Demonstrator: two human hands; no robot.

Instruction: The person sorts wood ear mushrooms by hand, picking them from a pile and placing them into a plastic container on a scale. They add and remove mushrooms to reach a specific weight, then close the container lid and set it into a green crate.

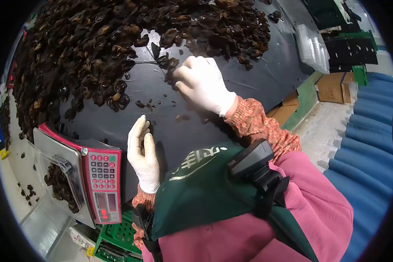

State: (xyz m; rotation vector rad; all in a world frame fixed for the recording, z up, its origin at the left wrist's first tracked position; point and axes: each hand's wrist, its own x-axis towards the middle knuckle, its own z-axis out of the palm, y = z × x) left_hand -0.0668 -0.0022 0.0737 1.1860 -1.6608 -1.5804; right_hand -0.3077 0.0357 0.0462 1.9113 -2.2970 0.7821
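My right hand (205, 83), in a white glove, reaches over the dark tabletop (214, 126). Its fingers are bent and closed at a small clump of black wood ear mushrooms (169, 70); the fingertips are partly hidden. Beside the scale, my left hand (143, 157), also gloved in white, hovers with the thumb apart from the curved fingers and nothing visible between them. To its left is a red-framed digital scale (105, 168). A clear plastic box (67, 163) holding several dark mushroom pieces sits on the weighing plate.
A large heap of wood ear mushrooms (83, 52) covers the far and left tabletop. Stacked clear plastic trays (312, 48) rest at the right edge. Cardboard boxes (334, 87) stand on the floor beyond. A green crate (118, 236) is below the scale.
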